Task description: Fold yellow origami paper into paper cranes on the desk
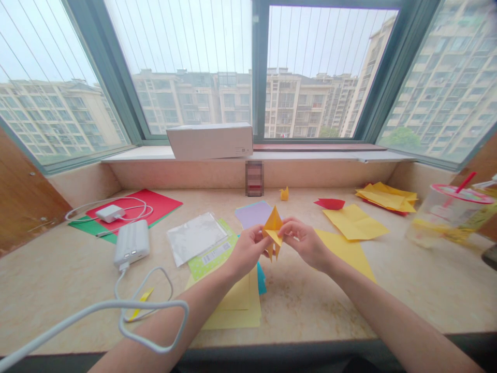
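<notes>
Your pale marbled stone desk (407, 290) carries flat yellow paper sheets (236, 311) lying below your wrists, within easy reach, and a white ribbed power bank (131, 242) off to the left with its cable, out of the way. Above the sheets your left hand (244, 254) and right hand (306, 242) meet, each pinching one side of the small pointed orange-yellow folded paper figure (273, 228), held off the desk, seemingly so its tips are not crushed.

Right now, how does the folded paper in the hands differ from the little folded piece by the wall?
The held figure is pinched in the air by the left hand and right hand; the little piece sits untouched on the table. The held figure looks bigger, with a tall pointed tip; the little piece looks squat. Both are orange-yellow folded paper.
</notes>
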A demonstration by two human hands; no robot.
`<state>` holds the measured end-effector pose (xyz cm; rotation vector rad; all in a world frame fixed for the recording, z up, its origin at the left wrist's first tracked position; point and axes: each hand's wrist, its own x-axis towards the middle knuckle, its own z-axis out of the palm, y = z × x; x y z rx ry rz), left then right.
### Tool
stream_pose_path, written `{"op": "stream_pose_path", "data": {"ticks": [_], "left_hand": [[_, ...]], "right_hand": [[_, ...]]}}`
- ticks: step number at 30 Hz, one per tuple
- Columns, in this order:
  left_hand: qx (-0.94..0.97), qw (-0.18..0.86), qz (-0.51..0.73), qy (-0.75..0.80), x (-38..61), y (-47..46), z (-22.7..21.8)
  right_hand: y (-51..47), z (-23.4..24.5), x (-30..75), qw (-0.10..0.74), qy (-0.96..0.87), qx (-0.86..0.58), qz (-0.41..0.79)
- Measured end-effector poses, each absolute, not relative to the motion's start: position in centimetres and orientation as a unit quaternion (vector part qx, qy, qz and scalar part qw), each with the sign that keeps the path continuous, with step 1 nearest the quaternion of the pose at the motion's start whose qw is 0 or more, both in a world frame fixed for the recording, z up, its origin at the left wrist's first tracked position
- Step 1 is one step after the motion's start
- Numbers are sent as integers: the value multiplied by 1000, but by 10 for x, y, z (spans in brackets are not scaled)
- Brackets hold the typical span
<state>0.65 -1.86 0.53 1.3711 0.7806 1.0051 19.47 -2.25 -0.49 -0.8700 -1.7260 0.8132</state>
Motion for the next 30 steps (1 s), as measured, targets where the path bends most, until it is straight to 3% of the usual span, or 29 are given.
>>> {"op": "stream_pose_path", "data": {"ticks": [12, 17, 30], "left_hand": [[543, 634, 439, 332, 6, -20, 8], [569, 609, 438, 337, 6, -17, 6], [571, 608, 442, 330, 6, -19, 6]], "right_hand": [[-20, -9, 194, 549, -673, -330, 369], [-23, -8, 195, 506, -680, -351, 397], [-25, -4, 197, 514, -733, -342, 286]]}}
